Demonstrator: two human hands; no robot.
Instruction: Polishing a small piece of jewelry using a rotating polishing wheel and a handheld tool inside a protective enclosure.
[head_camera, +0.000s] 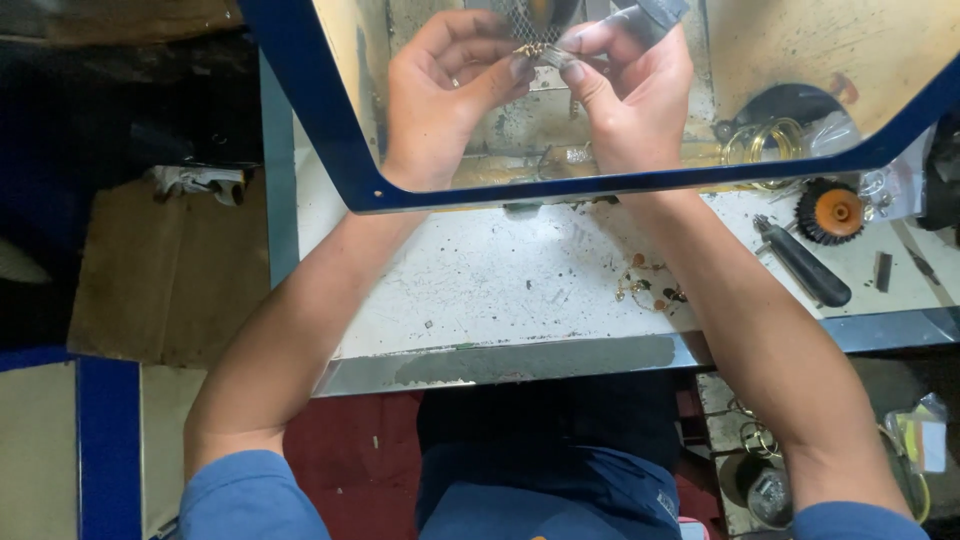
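1. Closest to the camera are the blue sleeves and lap at the bottom of the frame, with both bare forearms running up from there, over the scuffed white bench (480, 280), to behind a blue-framed clear shield (330, 130).

2. Behind that shield the left hand (440, 90) is curled, thumb and forefinger pinching a tiny gold piece (530, 48). Looks like a bit of jewellery, but it's too small to say what exactly.

3. The right hand (625, 95) is also closed in a pinch, gripping a thin grey metal tool (630, 25) whose tip meets the gold piece right between the two hands.

4. My read on the step: fine work on the piece itself, filing or nudging something, with the left hand just holding it steady. Any next move needs small, controlled pressure and a firm pinch, since the piece could easily slip out.

5. Orientation: the gold piece seems to lie roughly crosswise, long axis left to right between the fingertips, one end toward the tool. Honestly hard to be sure at this size. The tool slants up and away to the right.

6. Other stuff on the bench: a little scatter of gold and orange bits (650, 290) near the right forearm, a dark-handled tool (805, 265), an orange-centred brush wheel (830, 212), and some gold bangles (765, 145) behind the shield.
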